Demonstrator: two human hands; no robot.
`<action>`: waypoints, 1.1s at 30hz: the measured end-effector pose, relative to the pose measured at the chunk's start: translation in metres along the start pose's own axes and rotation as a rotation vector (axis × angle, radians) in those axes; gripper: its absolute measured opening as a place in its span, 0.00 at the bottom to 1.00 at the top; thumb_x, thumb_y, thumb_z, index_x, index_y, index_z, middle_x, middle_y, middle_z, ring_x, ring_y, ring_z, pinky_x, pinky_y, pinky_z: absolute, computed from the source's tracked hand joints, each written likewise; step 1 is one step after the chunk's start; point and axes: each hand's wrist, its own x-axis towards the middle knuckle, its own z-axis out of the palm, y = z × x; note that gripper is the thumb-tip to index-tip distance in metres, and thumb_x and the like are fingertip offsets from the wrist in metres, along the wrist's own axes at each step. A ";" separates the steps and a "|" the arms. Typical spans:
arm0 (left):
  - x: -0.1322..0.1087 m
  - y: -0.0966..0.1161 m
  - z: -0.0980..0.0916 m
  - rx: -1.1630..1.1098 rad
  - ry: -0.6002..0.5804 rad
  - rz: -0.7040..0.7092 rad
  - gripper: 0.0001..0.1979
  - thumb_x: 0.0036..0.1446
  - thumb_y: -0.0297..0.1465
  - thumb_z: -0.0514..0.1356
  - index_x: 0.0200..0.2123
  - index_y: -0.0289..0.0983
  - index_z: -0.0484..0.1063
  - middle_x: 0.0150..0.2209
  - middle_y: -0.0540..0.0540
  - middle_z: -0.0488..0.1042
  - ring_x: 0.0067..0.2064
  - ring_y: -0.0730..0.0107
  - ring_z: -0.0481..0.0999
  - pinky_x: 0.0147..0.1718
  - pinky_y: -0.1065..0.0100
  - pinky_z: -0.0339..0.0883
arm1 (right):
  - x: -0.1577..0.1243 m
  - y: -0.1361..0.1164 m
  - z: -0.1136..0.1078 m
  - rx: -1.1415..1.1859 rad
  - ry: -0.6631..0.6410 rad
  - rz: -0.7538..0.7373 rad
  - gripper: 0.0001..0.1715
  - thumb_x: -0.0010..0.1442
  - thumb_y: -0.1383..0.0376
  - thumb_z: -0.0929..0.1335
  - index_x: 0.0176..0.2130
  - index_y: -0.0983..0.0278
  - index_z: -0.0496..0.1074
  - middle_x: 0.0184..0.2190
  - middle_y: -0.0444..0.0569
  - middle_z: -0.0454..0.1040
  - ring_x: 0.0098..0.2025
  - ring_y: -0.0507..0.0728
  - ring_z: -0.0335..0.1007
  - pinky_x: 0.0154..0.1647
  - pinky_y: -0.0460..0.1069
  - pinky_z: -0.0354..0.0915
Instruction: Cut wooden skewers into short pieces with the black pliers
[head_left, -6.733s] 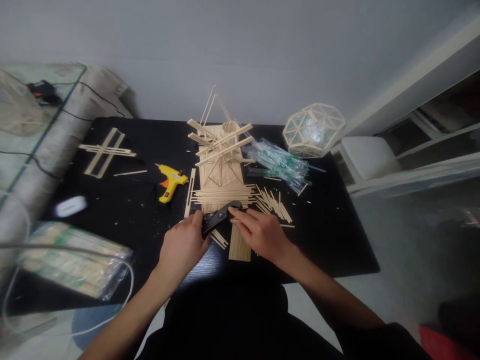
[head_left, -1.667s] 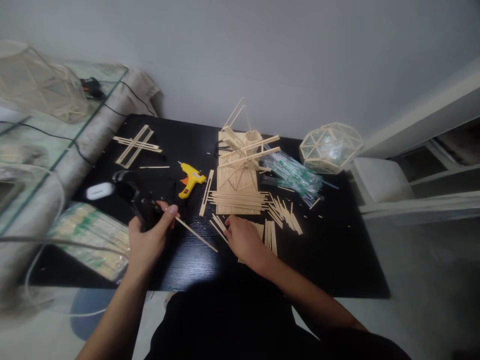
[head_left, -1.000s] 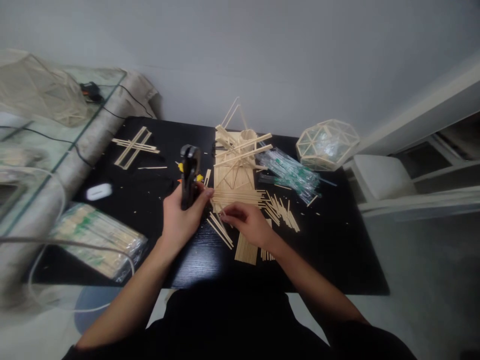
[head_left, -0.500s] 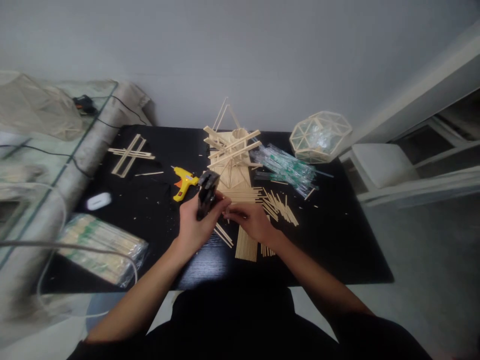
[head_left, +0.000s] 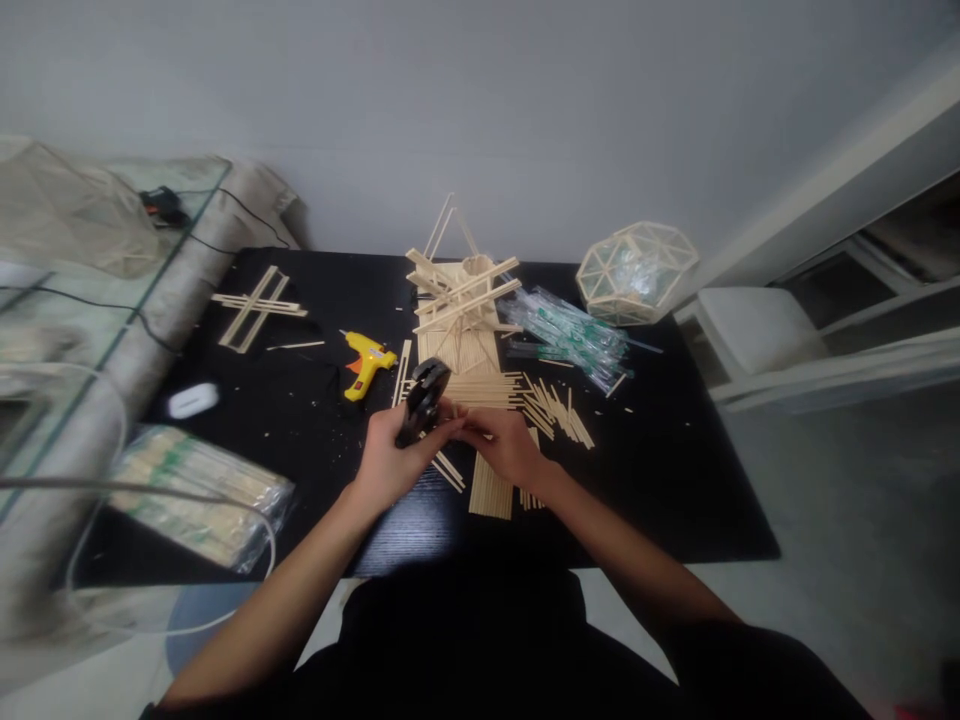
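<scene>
A black hand tool [head_left: 424, 400] is held in my left hand [head_left: 394, 455], its dark head pointing up and away from me. My right hand [head_left: 506, 445] is closed in a pinch, its fingertips meeting those of my left hand; whatever lies between them is too small to make out. Just beyond the hands lie thin wooden sticks [head_left: 487, 388], and a mat of sticks side by side [head_left: 491, 488] extends below them. Behind stands a wooden stick structure [head_left: 465, 295]. The yellow glue gun [head_left: 366, 365] rests left of the tool.
On the black table [head_left: 660, 480] are a crossed stick frame [head_left: 259, 307], a white case [head_left: 193, 401], a bagged stick pack [head_left: 199, 495], green-marked plastic wrappers [head_left: 574, 335], loose short sticks [head_left: 562, 412] and a faceted stick frame [head_left: 637, 273]. A white cable [head_left: 271, 540] hangs at the left.
The black tool has tilted and shifted slightly right and down, uncovering sticks beside the glue gun. My hands have drawn closer at the fingertips. The whole view has shifted slightly.
</scene>
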 end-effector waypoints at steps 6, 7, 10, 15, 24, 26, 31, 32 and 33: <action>-0.001 -0.009 0.003 -0.001 -0.040 -0.025 0.08 0.57 0.35 0.69 0.35 0.36 0.80 0.37 0.45 0.84 0.40 0.63 0.83 0.47 0.62 0.76 | -0.005 0.005 0.001 -0.018 -0.040 0.067 0.10 0.70 0.61 0.70 0.40 0.62 0.82 0.34 0.46 0.84 0.34 0.55 0.80 0.39 0.47 0.71; -0.001 -0.010 0.003 -0.005 -0.039 -0.032 0.08 0.57 0.35 0.70 0.35 0.36 0.80 0.37 0.45 0.83 0.40 0.63 0.83 0.47 0.62 0.76 | -0.006 0.005 0.002 -0.016 -0.036 0.069 0.10 0.70 0.61 0.70 0.40 0.62 0.82 0.33 0.46 0.84 0.34 0.55 0.80 0.39 0.48 0.71; 0.000 -0.011 0.003 -0.041 -0.027 -0.055 0.09 0.55 0.35 0.71 0.35 0.36 0.80 0.37 0.45 0.83 0.40 0.63 0.82 0.47 0.61 0.77 | -0.006 0.007 0.002 0.011 -0.036 0.074 0.11 0.70 0.60 0.70 0.44 0.62 0.82 0.38 0.49 0.85 0.38 0.58 0.82 0.42 0.49 0.73; 0.000 -0.012 0.004 -0.060 -0.023 -0.066 0.08 0.54 0.34 0.71 0.34 0.36 0.79 0.36 0.46 0.83 0.39 0.63 0.82 0.46 0.61 0.77 | -0.008 0.008 0.003 -0.001 -0.045 0.060 0.13 0.71 0.59 0.69 0.49 0.60 0.81 0.43 0.51 0.84 0.44 0.60 0.82 0.48 0.52 0.74; 0.002 -0.013 0.002 -0.069 -0.059 -0.057 0.05 0.53 0.31 0.71 0.33 0.37 0.81 0.34 0.47 0.83 0.37 0.65 0.82 0.44 0.62 0.78 | -0.012 0.012 0.009 -0.105 0.000 -0.048 0.15 0.74 0.59 0.65 0.47 0.62 0.79 0.33 0.48 0.78 0.34 0.55 0.76 0.37 0.49 0.71; 0.002 -0.013 0.001 -0.088 -0.063 -0.069 0.05 0.53 0.31 0.71 0.32 0.37 0.80 0.35 0.46 0.83 0.38 0.64 0.83 0.44 0.62 0.78 | -0.014 0.014 0.011 -0.124 0.021 -0.075 0.14 0.74 0.60 0.65 0.46 0.63 0.78 0.33 0.49 0.77 0.33 0.55 0.76 0.37 0.49 0.71; 0.003 -0.013 0.001 -0.085 -0.075 -0.078 0.06 0.53 0.32 0.71 0.33 0.37 0.80 0.34 0.47 0.82 0.39 0.63 0.83 0.46 0.60 0.78 | -0.018 0.015 0.016 -0.117 0.082 -0.106 0.12 0.74 0.62 0.65 0.48 0.64 0.78 0.38 0.53 0.81 0.39 0.58 0.80 0.42 0.50 0.73; 0.003 -0.012 0.001 -0.083 -0.079 -0.080 0.06 0.53 0.32 0.71 0.33 0.37 0.80 0.34 0.46 0.82 0.39 0.62 0.83 0.47 0.60 0.78 | -0.019 0.015 0.017 -0.120 0.080 -0.093 0.12 0.73 0.62 0.66 0.48 0.64 0.78 0.38 0.53 0.82 0.39 0.58 0.81 0.42 0.50 0.74; 0.002 -0.012 0.001 -0.084 -0.083 -0.082 0.06 0.53 0.32 0.71 0.34 0.37 0.80 0.34 0.46 0.82 0.40 0.62 0.83 0.48 0.59 0.78 | -0.020 0.015 0.017 -0.124 0.076 -0.077 0.12 0.73 0.62 0.65 0.48 0.64 0.78 0.38 0.53 0.82 0.39 0.58 0.81 0.43 0.50 0.73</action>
